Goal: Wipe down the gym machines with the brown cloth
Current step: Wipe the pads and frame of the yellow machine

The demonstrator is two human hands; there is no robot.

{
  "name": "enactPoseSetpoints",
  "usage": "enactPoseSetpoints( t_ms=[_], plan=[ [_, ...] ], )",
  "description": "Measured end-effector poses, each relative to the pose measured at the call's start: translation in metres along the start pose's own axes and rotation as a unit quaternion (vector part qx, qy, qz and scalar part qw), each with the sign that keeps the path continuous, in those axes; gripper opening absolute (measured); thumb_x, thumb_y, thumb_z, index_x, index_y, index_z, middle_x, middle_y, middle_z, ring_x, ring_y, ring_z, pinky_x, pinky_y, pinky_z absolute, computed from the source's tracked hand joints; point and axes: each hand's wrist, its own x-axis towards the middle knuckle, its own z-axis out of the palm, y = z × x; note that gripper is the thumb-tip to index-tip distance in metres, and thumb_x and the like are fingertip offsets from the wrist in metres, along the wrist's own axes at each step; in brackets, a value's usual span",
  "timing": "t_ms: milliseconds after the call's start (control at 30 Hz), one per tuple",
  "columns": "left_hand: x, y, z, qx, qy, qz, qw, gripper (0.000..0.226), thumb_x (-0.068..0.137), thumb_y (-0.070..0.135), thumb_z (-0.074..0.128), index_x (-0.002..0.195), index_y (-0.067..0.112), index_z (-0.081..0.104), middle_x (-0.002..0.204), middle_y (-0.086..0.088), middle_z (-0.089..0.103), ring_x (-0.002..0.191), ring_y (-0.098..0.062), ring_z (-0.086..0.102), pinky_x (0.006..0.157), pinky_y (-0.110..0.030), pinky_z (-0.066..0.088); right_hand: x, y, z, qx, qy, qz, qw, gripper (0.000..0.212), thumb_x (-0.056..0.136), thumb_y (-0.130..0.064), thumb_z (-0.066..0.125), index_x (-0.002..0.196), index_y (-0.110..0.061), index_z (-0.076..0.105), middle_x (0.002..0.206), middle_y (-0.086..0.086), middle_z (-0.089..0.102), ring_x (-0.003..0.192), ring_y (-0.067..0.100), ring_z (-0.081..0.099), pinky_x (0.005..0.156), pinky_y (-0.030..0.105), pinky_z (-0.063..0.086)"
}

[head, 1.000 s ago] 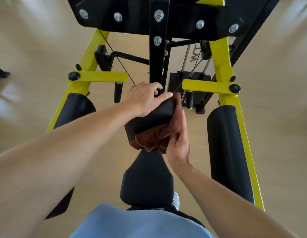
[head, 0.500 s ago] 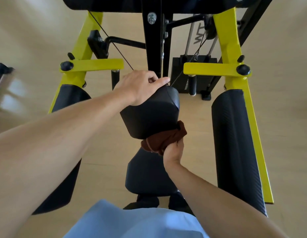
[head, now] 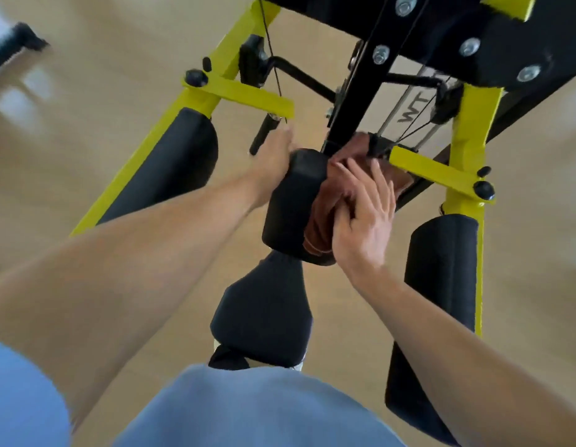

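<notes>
Brown cloth point(head: 325, 201) on black pad point(head: 293, 201), beige floor point(head: 103, 91).

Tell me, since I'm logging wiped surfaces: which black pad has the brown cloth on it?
The small centre pad: the right hand presses the brown cloth against its side. The long side rollers and lower seat are bare.

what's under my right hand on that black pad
The brown cloth, bunched and pressed by the right hand against the side of the black pad. The pad surface beneath the cloth is covered.

Tan floor point(head: 119, 91); yellow-black gym machine point(head: 467, 130) stands on it
</notes>
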Motion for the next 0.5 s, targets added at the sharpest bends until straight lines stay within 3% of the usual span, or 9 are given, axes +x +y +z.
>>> enactPoseSetpoints(
  t_ms=[67, 133, 233, 367, 433, 500],
  plan=[
    [-0.008, -0.04, -0.014, -0.031, 0.017, -0.091, 0.995, 0.061, 0.096, 0.062, 0.035, 0.124, 0.016, 0.064, 0.123, -0.011, 0.07, 0.112, -0.029, 0.065, 0.103, -0.043, 0.048, 0.021, -0.006, -0.004, -0.149, -0.087, -0.099, 0.98, 0.049, 0.099, -0.027, 0.049, 0.148, -0.033, 0.052, 0.156, -0.006, 0.048, 0.152, 0.022, 0.031, 0.125, 0.054, 0.015],
    [-0.02, -0.081, -0.032, -0.014, 0.044, -0.152, 0.987, 0.067, 0.1, 0.062, 0.031, 0.145, 0.016, 0.047, 0.138, -0.008, 0.059, 0.131, -0.03, 0.051, 0.111, -0.044, 0.039, 0.043, -0.016, 0.003, -0.23, -0.167, -0.199, 0.938, 0.048, 0.102, -0.033, 0.051, 0.15, -0.035, 0.048, 0.157, -0.003, 0.046, 0.15, 0.027, 0.034, 0.123, 0.055, 0.022],
    [-0.03, -0.115, -0.048, 0.01, 0.061, -0.193, 0.979, 0.064, 0.105, 0.054, 0.025, 0.153, 0.013, 0.037, 0.145, -0.01, 0.055, 0.141, -0.028, 0.041, 0.121, -0.047, 0.025, 0.067, -0.034, 0.025, -0.33, -0.224, -0.354, 0.846, 0.037, 0.101, -0.035, 0.055, 0.137, -0.029, 0.062, 0.145, 0.003, 0.059, 0.144, 0.034, 0.042, 0.116, 0.06, 0.03],
    [-0.039, -0.132, -0.057, -0.006, 0.077, -0.187, 0.979, 0.053, 0.109, 0.039, 0.024, 0.155, 0.013, 0.031, 0.148, -0.011, 0.051, 0.142, -0.027, 0.04, 0.12, -0.043, 0.025, 0.06, -0.061, 0.071, -0.51, -0.353, -0.453, 0.64, 0.025, 0.1, -0.036, 0.055, 0.111, -0.022, 0.073, 0.112, 0.005, 0.072, 0.115, 0.033, 0.061, 0.11, 0.057, 0.032],
    [-0.042, -0.141, -0.06, 0.012, 0.091, -0.171, 0.981, 0.048, 0.111, 0.03, 0.023, 0.156, 0.015, 0.029, 0.153, -0.01, 0.046, 0.143, -0.027, 0.039, 0.116, -0.04, 0.026, 0.038, -0.062, 0.097, -0.562, -0.424, -0.467, 0.535, 0.025, 0.1, -0.036, 0.057, 0.113, -0.021, 0.072, 0.112, 0.005, 0.071, 0.112, 0.032, 0.062, 0.103, 0.052, 0.039],
    [-0.046, -0.156, -0.066, -0.007, 0.112, -0.168, 0.979, 0.049, 0.11, 0.036, 0.024, 0.154, 0.017, 0.034, 0.149, -0.005, 0.051, 0.14, -0.025, 0.041, 0.105, -0.036, 0.03, 0.015, -0.048, 0.122, -0.595, -0.447, -0.497, 0.446, 0.035, 0.103, -0.043, 0.05, 0.123, -0.022, 0.069, 0.123, 0.006, 0.068, 0.117, 0.032, 0.06, 0.098, 0.05, 0.04]
  ],
)
